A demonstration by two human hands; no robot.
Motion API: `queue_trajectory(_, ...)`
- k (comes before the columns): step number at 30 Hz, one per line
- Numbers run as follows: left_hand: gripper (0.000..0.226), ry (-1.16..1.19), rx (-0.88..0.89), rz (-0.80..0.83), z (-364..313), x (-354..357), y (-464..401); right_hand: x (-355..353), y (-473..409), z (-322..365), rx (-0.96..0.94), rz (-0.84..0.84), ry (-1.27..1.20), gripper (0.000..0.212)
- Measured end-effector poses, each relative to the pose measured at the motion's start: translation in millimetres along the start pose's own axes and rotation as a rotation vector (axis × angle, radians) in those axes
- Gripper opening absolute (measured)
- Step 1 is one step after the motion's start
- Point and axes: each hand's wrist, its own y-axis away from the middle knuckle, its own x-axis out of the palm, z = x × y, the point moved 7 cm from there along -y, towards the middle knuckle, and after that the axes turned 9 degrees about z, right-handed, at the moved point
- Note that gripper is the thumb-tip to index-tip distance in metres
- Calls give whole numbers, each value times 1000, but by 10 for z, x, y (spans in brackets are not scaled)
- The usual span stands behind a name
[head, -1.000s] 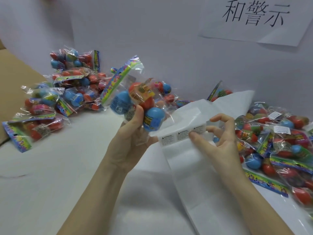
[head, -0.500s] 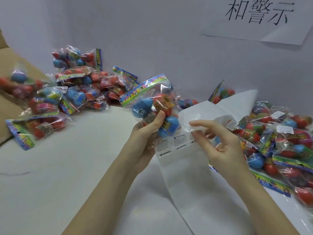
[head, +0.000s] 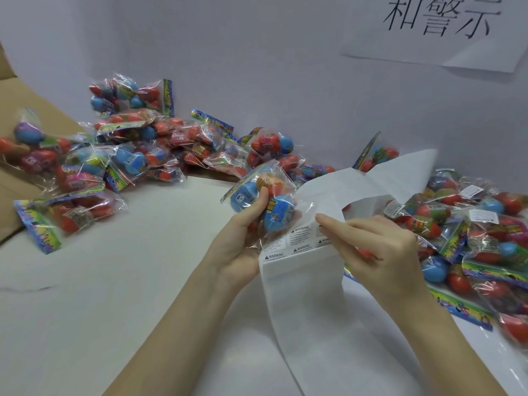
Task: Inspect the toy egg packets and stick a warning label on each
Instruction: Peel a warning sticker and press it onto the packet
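Clear cellophane packet of toy eggs (head: 264, 195), held up near frame centre: blue eggs, an orange one, colourful header strip. Left hand (head: 243, 241) grips it from below, thumb pressed across the front, fingers curled behind.

White label backing sheet (head: 303, 287) runs from 5 o'clock up toward centre, its far end curling over toward 2 o'clock. Small warning labels (head: 300, 238) sit in rows near the packet's lower edge, just under it.

Right hand (head: 380, 247) reaches in from 4 o'clock; thumb and forefinger tips meet at the right end of the label rows, seemingly pinching one label's edge, though the contact is too small to confirm.

Unlabelled-looking packet heap (head: 137, 144) at 10 o'clock on the white desk (head: 114, 295). Second heap (head: 480, 241) at 3 o'clock, several carrying white labels. Paper sign with Chinese characters (head: 440, 21) at 1 o'clock on the wall.
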Motion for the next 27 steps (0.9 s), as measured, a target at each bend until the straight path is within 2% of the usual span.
queue_trajectory(5, 37, -17, 16, -16, -7, -16, 0, -4, 15, 11, -2, -18, 41, 22)
queue_trajectory(11, 24, -61, 42, 4, -19, 30, 22, 0, 10, -12, 126, -80, 188, 15)
queue_trajectory(16, 32, -44, 40, -16, -20, 7, 15, 12, 28, 11, 195, -122, 152, 11)
queue_trajectory(22, 17, -47, 28, -6, 7, 12, 8, 27, 45, 36, 137, -138, 154, 4)
queue_trajectory(27, 18, -35, 36, 21, 12, 32, 12, 11, 59, 97, 52, -159, 231, 2)
